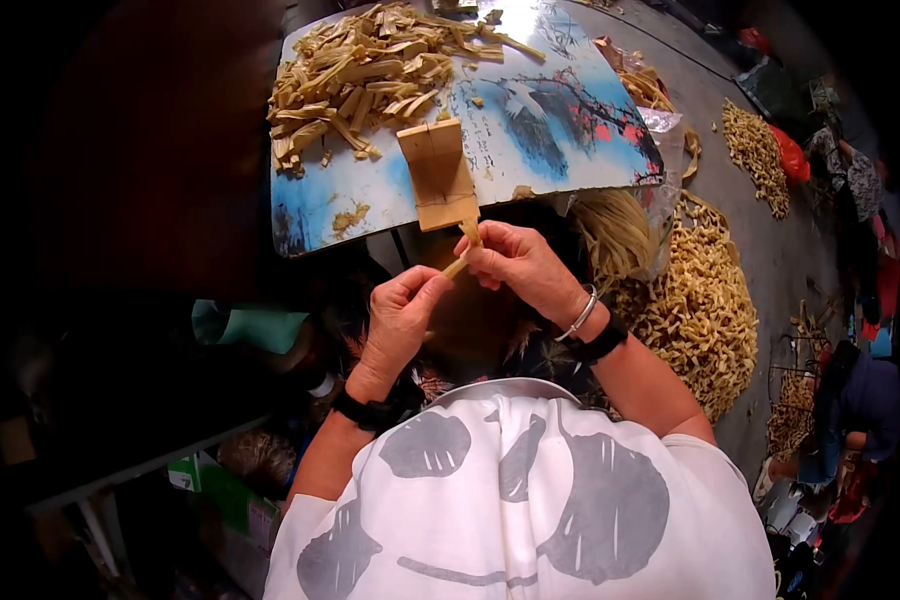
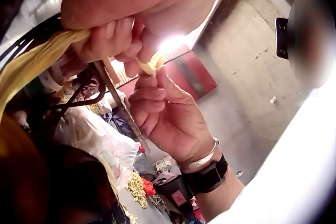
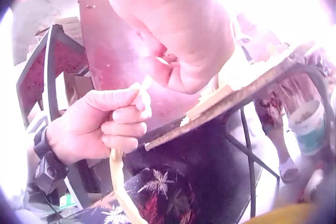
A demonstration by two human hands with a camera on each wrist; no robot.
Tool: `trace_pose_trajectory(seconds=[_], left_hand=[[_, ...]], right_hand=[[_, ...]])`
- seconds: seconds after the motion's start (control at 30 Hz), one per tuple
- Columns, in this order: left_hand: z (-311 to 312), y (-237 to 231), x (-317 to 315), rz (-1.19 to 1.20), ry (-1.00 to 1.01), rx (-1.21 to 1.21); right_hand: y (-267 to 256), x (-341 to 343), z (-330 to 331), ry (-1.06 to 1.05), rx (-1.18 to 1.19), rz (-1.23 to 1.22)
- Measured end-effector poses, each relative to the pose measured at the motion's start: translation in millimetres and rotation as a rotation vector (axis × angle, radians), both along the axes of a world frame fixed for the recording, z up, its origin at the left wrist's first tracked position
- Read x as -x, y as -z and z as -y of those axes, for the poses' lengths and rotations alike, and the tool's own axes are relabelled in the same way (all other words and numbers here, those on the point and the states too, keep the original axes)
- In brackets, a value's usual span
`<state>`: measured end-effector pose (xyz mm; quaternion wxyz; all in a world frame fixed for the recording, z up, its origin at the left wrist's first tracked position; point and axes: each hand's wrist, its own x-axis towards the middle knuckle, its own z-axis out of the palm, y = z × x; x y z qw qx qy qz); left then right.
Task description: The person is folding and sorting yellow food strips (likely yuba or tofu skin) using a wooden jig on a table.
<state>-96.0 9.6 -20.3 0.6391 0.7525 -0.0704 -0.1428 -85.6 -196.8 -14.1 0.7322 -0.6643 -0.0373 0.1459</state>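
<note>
Both hands meet in front of the table's near edge, with a pale yellow, flat strip (image 1: pixel 457 267) between them. My left hand (image 1: pixel 395 325) pinches the strip between thumb and fingers; in the right wrist view a long tail of the strip (image 3: pixel 121 184) hangs below that hand's curled fingers. A short stretch away, my right hand (image 1: pixel 530 268), with a silver bangle at its wrist, pinches the strip too. In the left wrist view a small folded bit of it shows at the right fingertips. Just beyond the hands, an angled wooden piece (image 1: pixel 440 180) sits at the edge of the painted table (image 1: pixel 495 165).
A heap of loose yellowish strips (image 1: pixel 370 85) covers the table's far left. To the right, a bundle of long thin strips (image 1: pixel 610 230) hangs by a clear plastic bag (image 1: pixel 662 125). A large pile of small knotted pieces (image 1: pixel 705 310) lies beside my right arm. Farther right is a red bag (image 1: pixel 790 155).
</note>
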Motion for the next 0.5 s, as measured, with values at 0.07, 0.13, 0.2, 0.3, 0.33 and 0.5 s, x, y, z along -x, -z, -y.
trace_pose_trajectory(seconds=[0.07, 0.13, 0.2, 0.3, 0.33, 0.5], left_hand=[[3, -4, -25, 0.207, -0.001, -0.004], [4, -15, -51, 0.327, -0.007, -0.134], [5, -11, -77, 0.503, -0.019, -0.203], [6, -14, -106, 0.55, -0.057, -0.312], [9, -14, -113, 0.553, -0.083, -0.297], [20, 2, -140, 0.473, -0.16, -0.221]], right_hand=[[-6, -18, -2, 0.081, 0.033, 0.108], [-10, -38, -6, 0.216, 0.19, 0.255], [-17, -54, -7, 0.334, 0.393, 0.399], [-3, -78, -10, 0.425, 0.433, 0.552], [-2, -83, -11, 0.457, 0.457, 0.59], [13, -104, -15, 0.519, 0.649, 0.715]])
